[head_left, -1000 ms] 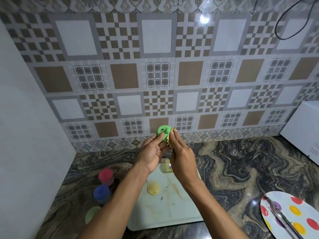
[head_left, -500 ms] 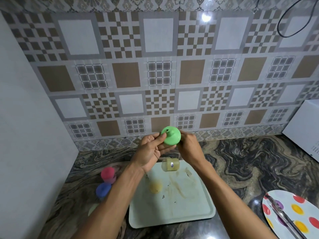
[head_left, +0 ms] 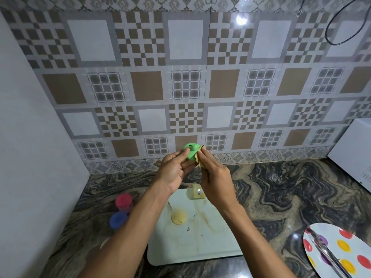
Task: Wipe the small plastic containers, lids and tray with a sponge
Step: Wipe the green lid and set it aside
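Mid-frame, the left hand [head_left: 173,171] pinches a round green plastic lid [head_left: 190,151] by its rim (probably to expose its face), while the right hand [head_left: 215,177] grips a thin tan sponge [head_left: 198,160] against it.

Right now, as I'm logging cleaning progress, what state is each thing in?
Green lid: off its container, held in left hand.
Sponge: pinched by right hand, pressed to that lid.
Tray: flat on counter, stained.
Yellow lid: off, lying on tray.
Pale container: on its side at tray's far end.
Pink-lidded container: capped, upright beside tray.
Blue-lidded container: capped, upright.
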